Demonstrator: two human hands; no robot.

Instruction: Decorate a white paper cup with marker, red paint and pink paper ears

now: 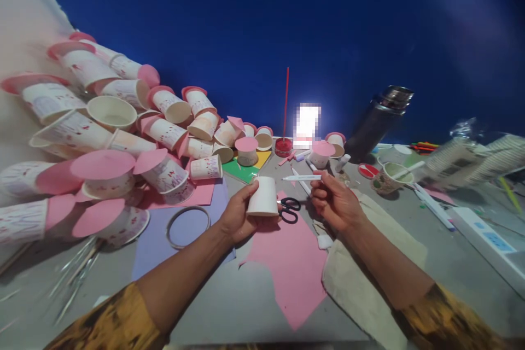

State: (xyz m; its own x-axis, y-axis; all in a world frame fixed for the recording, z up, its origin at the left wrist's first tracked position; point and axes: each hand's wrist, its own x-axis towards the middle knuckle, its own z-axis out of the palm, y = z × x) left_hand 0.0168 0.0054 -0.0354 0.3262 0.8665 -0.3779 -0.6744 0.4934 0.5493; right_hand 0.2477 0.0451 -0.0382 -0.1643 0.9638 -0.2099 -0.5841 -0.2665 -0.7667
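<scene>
My left hand [238,216] is wrapped round a plain white paper cup [263,197], held upside down with its wide rim low. Between the fingertips of my right hand [336,199] is a slim white marker pen [303,178], its tip pointing left toward the cup. The tip and the cup are apart. Black-handled scissors [290,210] lie just right of the cup, partly hidden by it. Beneath both hands a cut sheet of pink paper [293,268] lies on the grey table.
Decorated paper cups with pink discs [102,164] are heaped at the left. A grey ring [168,227] rests on lilac paper [151,254]. A dark flask [377,120], stacked cups [471,158] and a beige cloth [369,262] occupy the right. A red stick [286,104] stands upright behind.
</scene>
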